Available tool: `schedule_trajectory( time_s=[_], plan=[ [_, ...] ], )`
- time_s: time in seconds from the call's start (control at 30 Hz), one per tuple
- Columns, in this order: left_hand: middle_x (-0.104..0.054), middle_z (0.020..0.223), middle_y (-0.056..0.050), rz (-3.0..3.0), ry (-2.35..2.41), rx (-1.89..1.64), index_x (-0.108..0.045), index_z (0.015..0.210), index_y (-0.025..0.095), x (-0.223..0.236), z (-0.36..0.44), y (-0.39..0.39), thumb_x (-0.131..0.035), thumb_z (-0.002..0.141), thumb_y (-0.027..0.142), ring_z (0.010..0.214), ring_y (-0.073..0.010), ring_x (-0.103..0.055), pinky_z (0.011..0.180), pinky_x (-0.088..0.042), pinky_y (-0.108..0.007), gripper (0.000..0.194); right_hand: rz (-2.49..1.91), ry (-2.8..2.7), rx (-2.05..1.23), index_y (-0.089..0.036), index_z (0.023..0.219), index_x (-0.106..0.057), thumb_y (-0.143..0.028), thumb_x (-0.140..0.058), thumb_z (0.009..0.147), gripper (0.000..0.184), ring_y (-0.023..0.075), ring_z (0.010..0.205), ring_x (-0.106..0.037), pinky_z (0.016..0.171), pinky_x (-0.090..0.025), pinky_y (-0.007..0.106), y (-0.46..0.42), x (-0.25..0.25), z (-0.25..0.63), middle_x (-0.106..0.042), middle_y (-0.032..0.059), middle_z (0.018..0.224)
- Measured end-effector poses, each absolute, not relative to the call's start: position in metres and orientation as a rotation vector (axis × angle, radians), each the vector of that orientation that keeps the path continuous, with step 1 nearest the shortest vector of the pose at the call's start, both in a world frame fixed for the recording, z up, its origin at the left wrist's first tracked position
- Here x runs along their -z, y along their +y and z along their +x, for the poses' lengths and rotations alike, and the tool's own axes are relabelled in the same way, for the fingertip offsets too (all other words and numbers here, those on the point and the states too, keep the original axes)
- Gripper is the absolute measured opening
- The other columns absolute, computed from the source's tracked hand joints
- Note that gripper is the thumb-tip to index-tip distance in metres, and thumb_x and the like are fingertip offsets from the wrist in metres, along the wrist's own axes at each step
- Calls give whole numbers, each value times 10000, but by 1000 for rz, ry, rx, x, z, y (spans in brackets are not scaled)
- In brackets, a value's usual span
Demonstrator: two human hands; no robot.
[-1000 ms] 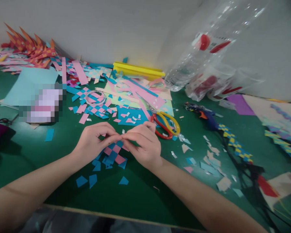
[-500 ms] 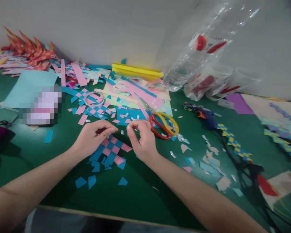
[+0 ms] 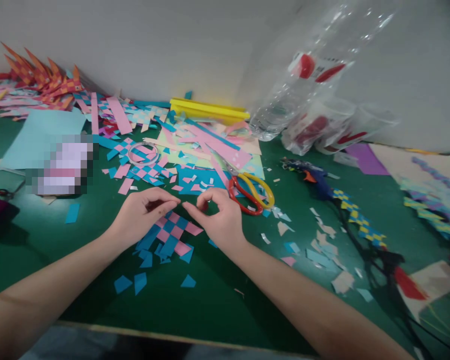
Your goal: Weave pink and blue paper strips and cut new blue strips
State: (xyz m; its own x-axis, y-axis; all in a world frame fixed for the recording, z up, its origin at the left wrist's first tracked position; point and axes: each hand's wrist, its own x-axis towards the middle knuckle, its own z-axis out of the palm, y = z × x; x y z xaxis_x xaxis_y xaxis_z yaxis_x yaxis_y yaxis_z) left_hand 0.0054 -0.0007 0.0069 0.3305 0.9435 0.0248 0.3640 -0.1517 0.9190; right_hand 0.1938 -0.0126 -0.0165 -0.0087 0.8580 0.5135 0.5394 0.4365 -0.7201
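Observation:
My left hand (image 3: 144,209) is closed in a pinch, thumb against forefinger; whatever is between the tips is too small to make out. Just to its right, my right hand (image 3: 222,217) has its thumb stretched toward the left fingertips and its forefinger curled apart from the thumb, with nothing visible held. Under the hands, on the green table (image 3: 225,305), lies a woven checkered piece of blue and pink paper strips (image 3: 170,232), partly covered by my left hand. Loose blue paper scraps (image 3: 140,282) surround its lower side. Scissors with one red and one yellow handle (image 3: 253,192) rest beyond my right hand.
A roll of clear tape (image 3: 143,153) sits on checkered paper behind my hands. Further back are a yellow plastic strip (image 3: 210,111) and a clear bottle (image 3: 303,75) in plastic. A blurred-out phone-like object (image 3: 63,167) is at left, paper scraps (image 3: 326,245) at right.
My right thumb has straightened and moved left, close to the left fingertips, away from the right forefinger. The left hand keeps its pinch. The whole view has shifted slightly.

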Motion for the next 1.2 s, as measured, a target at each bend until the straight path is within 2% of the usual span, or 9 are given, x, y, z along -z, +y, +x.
schedule_trajectory(
  time_s=[0.13, 0.2, 0.3, 0.53, 0.73, 0.87, 1.0, 1.1, 1.2],
  plan=[
    [-692, 875, -23, 1722, 1161, -810, -715, 833, 188, -7, 5, -1, -619, 847, 346, 795, -144, -621, 705, -482, -239, 185, -1026, -1790, -286, -237, 830, -593, -235, -643, 826, 51, 153, 693, -605, 785, -452, 372, -13, 18, 193, -645, -20, 720],
    [-676, 830, -17, 1731, 1160, -787, -699, 805, 176, -8, 6, -2, -607, 852, 348, 718, -130, -604, 655, -471, -235, 200, -930, -1854, -248, -246, 911, -621, -212, -638, 844, 77, 155, 749, -641, 835, -434, 392, -13, 19, 194, -698, -2, 817],
    [-643, 789, -4, 1766, 1164, -743, -677, 791, 169, -8, 7, -4, -574, 868, 359, 606, -103, -549, 581, -438, -229, 230, -865, -1899, -216, -243, 900, -649, -199, -648, 850, 67, 145, 753, -656, 854, -417, 392, -12, 19, 195, -720, 5, 854],
    [-619, 793, 1, 1828, 1146, -651, -666, 810, 171, -8, 6, -3, -490, 901, 345, 619, -101, -536, 592, -427, -224, 264, -857, -1995, 46, -246, 869, -639, -188, -637, 859, 58, 123, 705, -642, 873, -396, 372, -10, 21, 196, -728, -30, 791],
    [-618, 779, -4, 1794, 1099, -591, -670, 791, 162, -14, 6, -1, -481, 898, 368, 646, -115, -541, 604, -429, -231, 300, -839, -1998, 260, -235, 812, -585, -125, -634, 824, 121, 123, 671, -630, 831, -429, 361, -11, 20, 194, -702, -38, 711],
    [-653, 845, -15, 1870, 1074, -603, -698, 873, 168, -15, 4, -1, -468, 915, 363, 653, -115, -564, 613, -444, -231, 305, -854, -1910, 96, -225, 772, -567, -104, -629, 799, 139, 126, 643, -611, 754, -458, 353, -11, 19, 192, -668, -23, 680],
    [-671, 981, -45, 2234, 1193, -637, -699, 1006, 175, -13, -3, 4, -451, 933, 332, 804, -158, -620, 706, -461, -269, 302, -961, -1744, -217, -221, 751, -576, -120, -610, 804, 119, 145, 687, -612, 731, -475, 359, -8, 19, 194, -644, -7, 693],
    [-672, 1018, -54, 2530, 1261, -539, -695, 1033, 183, -11, -9, 8, -548, 887, 413, 916, -216, -620, 801, -439, -337, 309, -1056, -1637, -409, -221, 743, -578, -148, -596, 812, 102, 157, 718, -606, 724, -482, 359, -7, 19, 196, -619, -7, 694],
    [-668, 997, -42, 2609, 1258, -326, -692, 1019, 198, -11, -13, 11, -650, 805, 479, 938, -240, -614, 802, -422, -356, 356, -1065, -1609, -482, -218, 740, -574, -163, -594, 812, 92, 162, 736, -600, 741, -481, 365, -8, 20, 197, -603, -7, 701]
  ],
)
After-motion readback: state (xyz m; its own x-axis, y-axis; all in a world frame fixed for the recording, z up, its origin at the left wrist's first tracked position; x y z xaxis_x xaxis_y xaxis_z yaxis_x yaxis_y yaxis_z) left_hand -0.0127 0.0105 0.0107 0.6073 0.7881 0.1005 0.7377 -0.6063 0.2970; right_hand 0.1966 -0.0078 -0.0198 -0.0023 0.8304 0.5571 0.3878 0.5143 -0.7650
